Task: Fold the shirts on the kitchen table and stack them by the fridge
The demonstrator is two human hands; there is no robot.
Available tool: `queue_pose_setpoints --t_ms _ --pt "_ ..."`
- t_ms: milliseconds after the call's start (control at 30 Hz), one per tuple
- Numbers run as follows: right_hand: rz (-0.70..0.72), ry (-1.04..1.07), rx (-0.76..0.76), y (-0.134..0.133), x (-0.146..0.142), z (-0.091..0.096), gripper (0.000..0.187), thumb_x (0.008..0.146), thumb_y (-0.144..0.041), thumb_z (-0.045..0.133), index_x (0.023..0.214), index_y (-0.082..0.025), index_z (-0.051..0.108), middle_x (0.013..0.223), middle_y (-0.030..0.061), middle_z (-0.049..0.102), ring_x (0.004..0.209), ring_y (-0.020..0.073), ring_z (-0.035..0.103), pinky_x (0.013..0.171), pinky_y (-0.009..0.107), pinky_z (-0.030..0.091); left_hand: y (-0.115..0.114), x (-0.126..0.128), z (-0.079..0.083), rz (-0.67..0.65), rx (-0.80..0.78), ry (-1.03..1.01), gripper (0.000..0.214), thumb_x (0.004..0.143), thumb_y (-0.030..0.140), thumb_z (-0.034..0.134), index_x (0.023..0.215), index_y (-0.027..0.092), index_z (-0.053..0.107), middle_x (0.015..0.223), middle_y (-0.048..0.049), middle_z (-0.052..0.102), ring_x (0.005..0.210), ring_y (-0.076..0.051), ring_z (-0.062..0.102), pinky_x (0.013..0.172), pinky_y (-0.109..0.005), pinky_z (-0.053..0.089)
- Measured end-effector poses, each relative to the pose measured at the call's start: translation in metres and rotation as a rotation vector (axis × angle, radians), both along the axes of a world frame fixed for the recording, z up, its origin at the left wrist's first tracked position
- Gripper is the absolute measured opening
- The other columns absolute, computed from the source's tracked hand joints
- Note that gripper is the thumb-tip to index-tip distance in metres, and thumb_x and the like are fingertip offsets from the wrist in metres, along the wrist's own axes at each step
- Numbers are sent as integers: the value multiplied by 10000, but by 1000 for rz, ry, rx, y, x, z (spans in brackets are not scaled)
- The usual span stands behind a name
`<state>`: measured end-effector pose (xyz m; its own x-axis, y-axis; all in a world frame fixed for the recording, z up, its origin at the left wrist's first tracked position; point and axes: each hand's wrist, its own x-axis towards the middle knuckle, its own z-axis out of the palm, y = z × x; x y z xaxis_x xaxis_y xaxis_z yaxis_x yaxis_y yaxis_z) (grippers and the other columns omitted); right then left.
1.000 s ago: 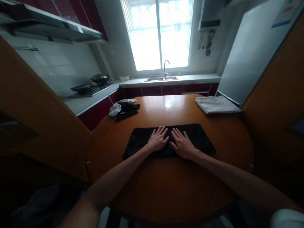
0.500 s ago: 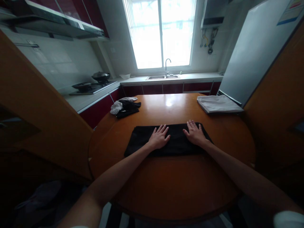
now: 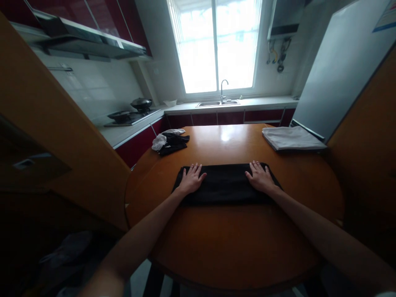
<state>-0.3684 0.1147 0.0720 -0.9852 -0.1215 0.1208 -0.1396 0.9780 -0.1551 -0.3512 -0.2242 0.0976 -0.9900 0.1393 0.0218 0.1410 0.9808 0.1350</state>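
Black cloth [image 3: 225,183], folded towel [image 3: 292,138] back-right — crumpled clothes [image 3: 170,142] back-left

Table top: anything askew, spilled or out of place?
Only the crumpled black-and-white heap at the table's far left edge looks untidy. The black cloth lies flat under the left hand and right hand; nothing spilled.

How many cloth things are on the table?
3. A folded black cloth lies under the left hand and right hand; a crumpled black-and-white pile sits far left; a folded pale cloth far right. The pile may hide more.
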Motion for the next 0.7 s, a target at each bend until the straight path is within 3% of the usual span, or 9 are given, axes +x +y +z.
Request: queue_pose_setpoints --t_ms 167,300,433,533,700 --pt "2 -1 0 1 -1 -3 675 1011 -463 271 1558 -72 336 1645 164 247 1533 282 173 1215 563 120 -44 5 -2 101 10 8 653 1036 583 206 1591 246 273 1665 -100 198 1543 -324 134 1185 -663 116" --pt "1 4 -15 0 3 1 672 1009 -464 274 1560 -84 335 1641 172 258 1531 292 180 1210 572 128 -55 6 4 102 65 -15 649 1038 567 220 1593 232 259 1672 -93 170 1547 -322 115 1184 -663 121" --pt "39 185 -8 -7 14 17 633 1016 -414 294 1558 -90 340 1648 171 238 1539 319 131 1203 619 60 -42 14 16 80 69 116 630 1047 544 230 1578 214 306 1666 -101 215 1546 -295 137 1216 -595 110" --pt "179 300 -33 -20 25 25 600 1019 -364 290 1567 -125 338 1655 136 237 1545 306 107 1215 596 46 -24 28 18 -61 52 153 608 1052 532 235 1579 240 313 1663 -74 240 1546 -258 151 1233 -518 145" --pt "334 145 -76 -38 36 14 592 1025 -401 292 1562 -162 358 1649 102 260 1538 264 170 1222 557 133 0 44 2 -236 -1 11 631 1034 581 294 1589 281 285 1675 -48 180 1554 -278 95 1223 -572 128"
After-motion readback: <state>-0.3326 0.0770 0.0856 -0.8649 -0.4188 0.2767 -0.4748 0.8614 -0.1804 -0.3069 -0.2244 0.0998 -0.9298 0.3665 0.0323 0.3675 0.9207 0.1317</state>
